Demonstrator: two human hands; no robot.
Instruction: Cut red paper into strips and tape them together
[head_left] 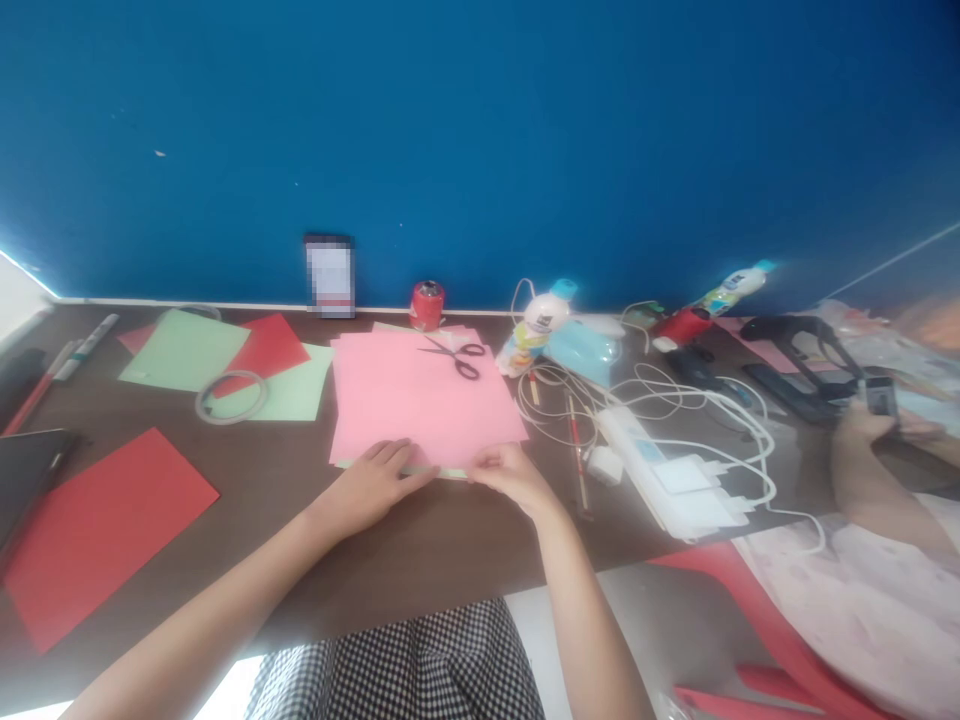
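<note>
A stack of pink paper sheets [390,395] lies on the dark table in front of me, with a thin strip of light green paper [452,473] showing along its near edge. My left hand [384,483] rests flat over the near left part of that edge, fingers spread and thumb pointing right. At the near right corner, my right hand [511,474] has its fingers curled and pinched at the paper's edge; which sheets are between them is partly hidden. Black-handled scissors [469,352] lie on the pink paper's far right part, apart from both hands.
Green sheets [184,350], a tape roll [231,398] and a red sheet [112,530] lie left. A red can [427,305] and a phone [330,278] stand by the blue wall. Right are a bottle [536,325], cables, a power strip [637,470] and another person's hand [862,425] holding a phone.
</note>
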